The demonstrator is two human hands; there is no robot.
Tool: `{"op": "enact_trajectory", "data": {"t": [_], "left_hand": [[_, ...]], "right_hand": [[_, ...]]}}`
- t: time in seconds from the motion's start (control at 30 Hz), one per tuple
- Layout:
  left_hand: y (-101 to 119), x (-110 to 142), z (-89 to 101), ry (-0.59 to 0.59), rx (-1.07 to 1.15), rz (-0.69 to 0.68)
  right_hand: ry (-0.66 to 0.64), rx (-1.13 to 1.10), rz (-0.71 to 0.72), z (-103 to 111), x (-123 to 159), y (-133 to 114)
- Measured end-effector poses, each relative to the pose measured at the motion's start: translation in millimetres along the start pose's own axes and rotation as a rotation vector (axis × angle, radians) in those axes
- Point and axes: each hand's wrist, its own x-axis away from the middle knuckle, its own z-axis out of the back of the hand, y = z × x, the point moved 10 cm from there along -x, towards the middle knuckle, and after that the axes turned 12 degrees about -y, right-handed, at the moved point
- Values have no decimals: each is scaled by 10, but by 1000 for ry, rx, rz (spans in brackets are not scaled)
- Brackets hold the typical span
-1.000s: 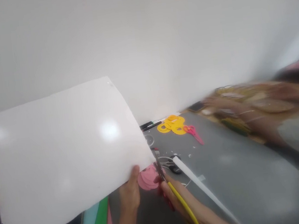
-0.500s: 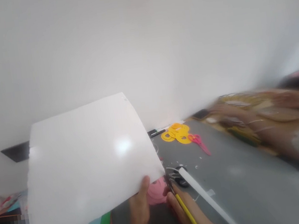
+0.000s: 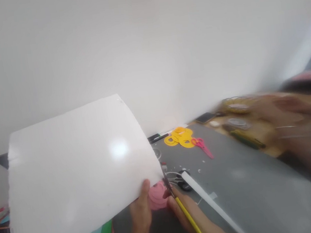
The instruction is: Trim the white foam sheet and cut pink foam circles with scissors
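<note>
White sheet (image 3: 79, 172) held by its lower edge, scissors (image 3: 185, 210) at its corner

The sheet spreads across the left and centre of the frame, tilted and raised, its right corner just above the desk (image 3: 250, 184). The left hand (image 3: 140, 207), low centre, pinches the bottom edge near that corner: thumb on top, fingers hidden underneath. The right hand (image 3: 193, 209), just right of it, is wrapped around the yellow-handled scissors, whose blades meet the sheet's right corner (too blurred to tell how far they are apart).

The sheet looks light and fairly stiff, as it spans a wide area from one edge grip with only a slight bow. Its glossy face may be slippery, and a hard squeeze could crease it. A thumb-over, fingers-under hold close to the blades seems best, with the far left side kept from swinging.

Pink paper circles (image 3: 157, 196) lie between the hands; a white strip (image 3: 212, 202) lies lower right of centre
</note>
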Motion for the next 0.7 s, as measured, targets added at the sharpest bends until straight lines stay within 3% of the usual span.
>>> {"op": "enact_trajectory", "data": {"t": [0.3, 0.53, 0.7], "left_hand": [[0, -8, -7, -17, -10, -15], [-10, -10, -67, -39, 15, 1], [-73, -8, -22, -33, -9, 17]], "right_hand": [[-3, -23, 17, -37, -23, 4], [58, -4, -9, -12, -29, 15], [159, 113, 65, 41, -9, -7]]}}
